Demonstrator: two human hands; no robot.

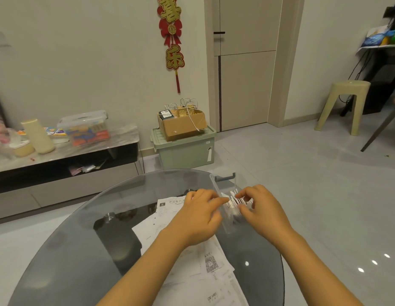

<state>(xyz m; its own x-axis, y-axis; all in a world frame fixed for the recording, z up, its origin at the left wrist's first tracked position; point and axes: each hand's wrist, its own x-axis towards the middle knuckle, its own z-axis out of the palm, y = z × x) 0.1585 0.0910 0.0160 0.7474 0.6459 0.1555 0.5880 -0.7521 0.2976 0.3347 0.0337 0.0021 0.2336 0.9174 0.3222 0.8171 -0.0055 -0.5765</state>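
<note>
A clear plastic box (pixel 223 184) with a grey latch stands on the round glass table (pixel 81 239), at its far right. Between my hands lies a small white item with black bars (pixel 233 203), blurred. My left hand (pixel 198 217) reaches to it from the left, fingertips touching or pinching its left end. My right hand (pixel 260 208) has curled fingers and thumb pinching its right end. What the item is I cannot tell.
Printed paper sheets (pixel 205 268) lie on the table under my left arm. Beyond are a low TV cabinet (pixel 66 173) with tubs and rolls, a green bin (pixel 185 149) bearing a cardboard box, and a beige stool (pixel 344 104).
</note>
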